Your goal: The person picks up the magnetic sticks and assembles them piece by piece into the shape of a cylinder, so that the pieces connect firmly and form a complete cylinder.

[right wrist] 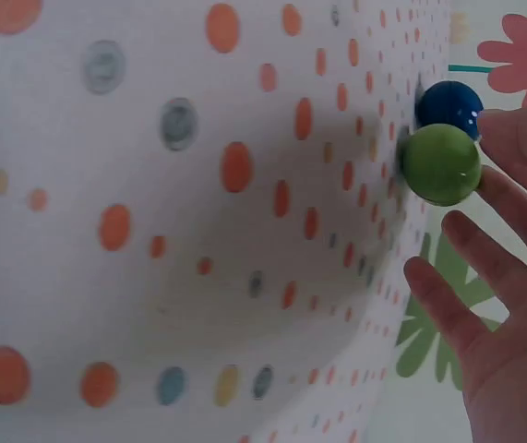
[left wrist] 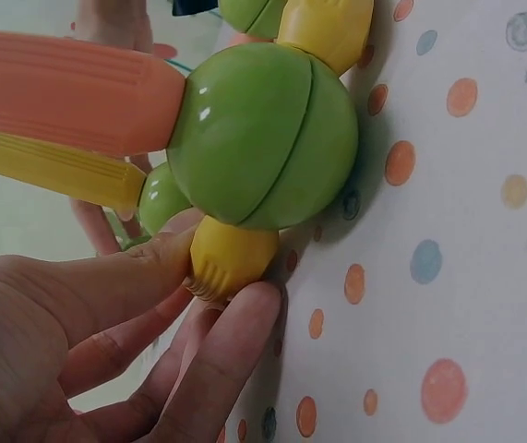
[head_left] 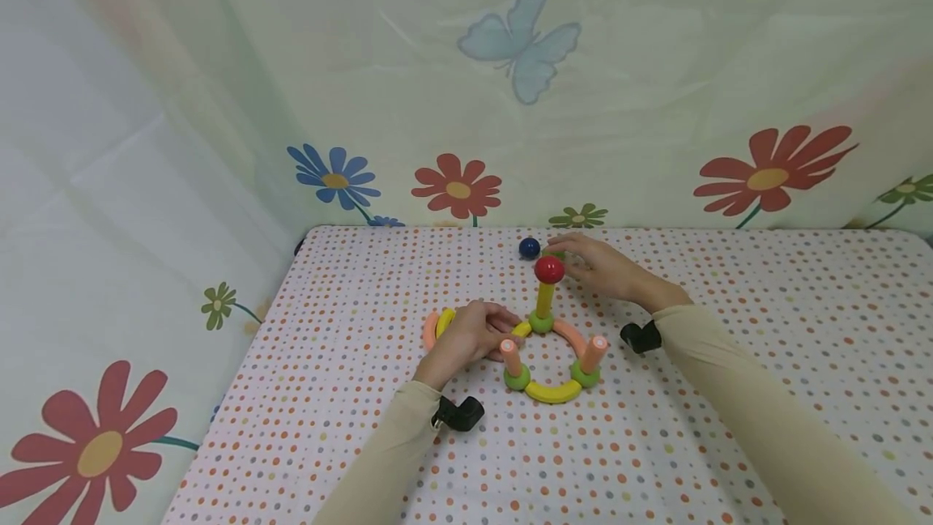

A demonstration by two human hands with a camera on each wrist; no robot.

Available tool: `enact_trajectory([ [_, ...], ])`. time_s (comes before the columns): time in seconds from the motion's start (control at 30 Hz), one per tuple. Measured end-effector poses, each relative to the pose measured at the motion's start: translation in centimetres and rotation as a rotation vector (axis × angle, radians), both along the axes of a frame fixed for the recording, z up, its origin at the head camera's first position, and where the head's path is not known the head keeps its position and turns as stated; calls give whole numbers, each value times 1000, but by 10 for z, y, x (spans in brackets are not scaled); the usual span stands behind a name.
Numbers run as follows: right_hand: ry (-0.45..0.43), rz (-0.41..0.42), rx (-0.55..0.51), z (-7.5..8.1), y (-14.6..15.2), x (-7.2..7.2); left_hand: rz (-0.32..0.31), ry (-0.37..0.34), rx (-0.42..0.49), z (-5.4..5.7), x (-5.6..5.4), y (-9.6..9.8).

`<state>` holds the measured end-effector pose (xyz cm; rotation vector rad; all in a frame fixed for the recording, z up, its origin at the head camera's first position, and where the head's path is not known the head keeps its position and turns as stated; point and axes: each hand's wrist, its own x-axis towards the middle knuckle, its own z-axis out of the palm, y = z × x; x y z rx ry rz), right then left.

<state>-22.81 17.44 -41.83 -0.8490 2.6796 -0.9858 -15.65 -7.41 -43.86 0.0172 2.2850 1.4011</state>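
Observation:
My left hand [head_left: 470, 335] pinches a yellow curved rod [left wrist: 233, 254] between thumb and fingers, just below a green ball connector [left wrist: 263, 138]. That rod is part of a ring of yellow and salmon curved pieces joined by green connectors. Two salmon posts [head_left: 594, 353] and a yellow post [head_left: 545, 298] stand on the ring; a red ball [head_left: 550, 270] caps the yellow one. Behind the ring, my right hand [head_left: 601, 267] is at a loose green ball [right wrist: 441, 165], its fingers spread. Whether a fingertip touches the ball is unclear. A dark blue ball [head_left: 530, 248] lies beside it.
Loose salmon [head_left: 430, 330] and yellow curved pieces [head_left: 444, 321] lie left of my left hand, partly hidden by it. A dotted cloth covers the table [head_left: 350, 363]. A flowered curtain [head_left: 619, 104] hangs along the back edge and the left side.

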Motion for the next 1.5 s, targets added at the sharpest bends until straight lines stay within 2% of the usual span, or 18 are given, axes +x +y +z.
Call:
enact_trajectory([
  [0.23,63,-39,-13,-3,3,7,-18,31,-46,4,3,-2],
  [0.43,27,-53,16,-4,3,14,2,4,-45,6,3,-3],
  [0.67,16,-1,15,-8,3,24,-21,59,-108,5,3,-4],
  [0.9,-26,-4,8,-8,11,38,-25,50,-73,3,4,-3],
  [1.1,-16,1,-9,-9,19,51,-14,38,-72,5,4,0],
  [1.2,-5,-34,-18,-8,26,58,-4,17,-66,5,4,2],
  [1.37,84,-126,-32,4,41,72,-6,8,-58,4,3,3],
  [1.5,209,-147,-71,25,51,83,-18,20,-68,4,4,1],
])
